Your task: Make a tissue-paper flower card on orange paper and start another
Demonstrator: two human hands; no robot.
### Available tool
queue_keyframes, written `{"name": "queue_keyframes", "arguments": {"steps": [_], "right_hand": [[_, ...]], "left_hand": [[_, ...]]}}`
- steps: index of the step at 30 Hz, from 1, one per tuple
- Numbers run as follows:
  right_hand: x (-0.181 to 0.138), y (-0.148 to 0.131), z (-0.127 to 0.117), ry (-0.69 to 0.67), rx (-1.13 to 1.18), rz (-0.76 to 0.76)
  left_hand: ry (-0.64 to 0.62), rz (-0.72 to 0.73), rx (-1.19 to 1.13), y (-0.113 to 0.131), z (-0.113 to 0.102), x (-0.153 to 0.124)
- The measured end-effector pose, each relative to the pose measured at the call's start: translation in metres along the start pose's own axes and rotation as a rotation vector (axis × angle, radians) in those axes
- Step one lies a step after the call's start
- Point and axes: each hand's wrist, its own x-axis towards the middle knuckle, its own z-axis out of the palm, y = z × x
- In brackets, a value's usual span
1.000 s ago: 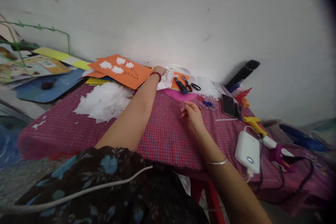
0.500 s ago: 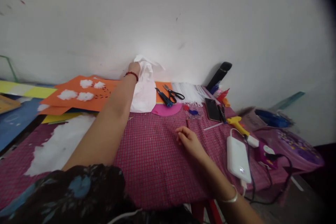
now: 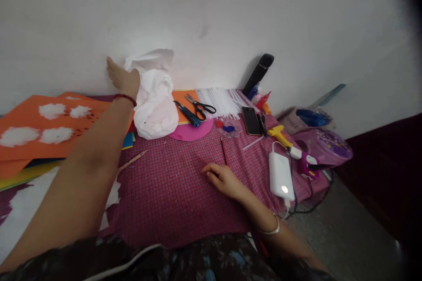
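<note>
My left hand reaches to the wall with its fingers stretched out. Its thumb side is against a crumpled white bag-like sheet, which leans on the wall; whether it is plastic or cloth I cannot tell. Over the tablecloth rests my right hand, its fingers loosely bent and slightly apart, nothing in them. Just beyond it lies a thin red pencil. A blue utility knife and black-handled scissors sit on orange and pink paper beside the white sheet.
Orange sheets with white cotton-like tufts lie at left. White sticks, a phone, a yellow glue gun and a white power bank with cables are to the right. A black cylinder leans on the wall.
My left hand has gone from closed at the white sheet's top to outstretched beside it. The sheet's upper part has spread along the wall. The view has shifted right.
</note>
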Motion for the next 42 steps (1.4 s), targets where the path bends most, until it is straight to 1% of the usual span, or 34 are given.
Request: {"name": "queue_keyframes", "arguments": {"steps": [2,3,4,5,6,9,11,12,13,14,15,19,22,24,28,32,34,37,39,41,42], "right_hand": [[0.0,-0.002,-0.001,-0.009,-0.04,-0.009],[0.0,-0.002,-0.002,-0.011,-0.052,-0.01],[0.001,-0.003,-0.002,-0.013,-0.061,-0.012],[0.001,-0.003,-0.002,-0.015,-0.069,-0.015],[0.001,-0.003,-0.002,-0.017,-0.077,-0.019],[0.0,0.0,0.0,-0.018,-0.111,-0.029],[-0.001,0.002,0.002,-0.02,-0.145,-0.035],[-0.001,0.003,0.003,-0.024,-0.164,-0.04],[-0.002,0.004,0.003,-0.028,-0.18,-0.046],[-0.002,0.004,0.004,-0.03,-0.194,-0.056],[-0.002,0.005,0.004,-0.032,-0.204,-0.066],[-0.002,0.005,0.004,-0.04,-0.23,-0.087],[-0.002,0.003,0.003,-0.07,-0.251,-0.085],[-0.001,0.001,0.003,-0.086,-0.268,-0.074],[0.002,0.0,0.002,-0.101,-0.293,-0.039],[0.004,0.003,0.003,-0.092,-0.307,-0.038],[0.005,0.005,0.003,-0.086,-0.306,-0.046],[0.007,0.004,0.005,-0.083,-0.306,-0.049],[0.007,0.001,0.004,-0.093,-0.334,-0.047],[0.004,-0.005,0.001,-0.126,-0.381,-0.064],[0.002,-0.009,-0.003,-0.16,-0.401,-0.084]], "left_hand": [[0.137,-0.107,0.004,0.009,-0.002,-0.01],[0.171,-0.101,-0.002,0.017,-0.003,-0.017],[0.164,-0.032,-0.017,0.028,-0.003,-0.027],[0.113,0.084,-0.034,0.04,-0.003,-0.039],[0.031,0.209,-0.053,0.054,-0.001,-0.053],[-0.164,0.475,-0.074,0.093,0.011,-0.099],[-0.313,0.68,-0.074,0.106,0.021,-0.124],[-0.404,0.779,-0.05,0.107,0.025,-0.131],[-0.44,0.798,-0.026,0.106,0.028,-0.134],[-0.467,0.796,0.007,0.101,0.029,-0.133],[-0.474,0.764,0.046,0.095,0.028,-0.129],[-0.441,0.554,0.194,0.069,0.016,-0.1],[-0.435,0.392,0.227,0.055,0.015,-0.086],[-0.422,0.32,0.227,0.05,0.019,-0.085],[-0.329,0.183,0.237,0.04,0.028,-0.09],[-0.256,0.115,0.225,0.039,0.028,-0.092],[-0.25,0.137,0.202,0.048,0.025,-0.093],[-0.267,0.245,0.146,0.082,0.021,-0.105],[-0.291,0.352,0.088,0.112,0.017,-0.125],[-0.339,0.488,0.006,0.14,0.01,-0.154],[-0.382,0.56,-0.086,0.151,0.006,-0.17]]}}
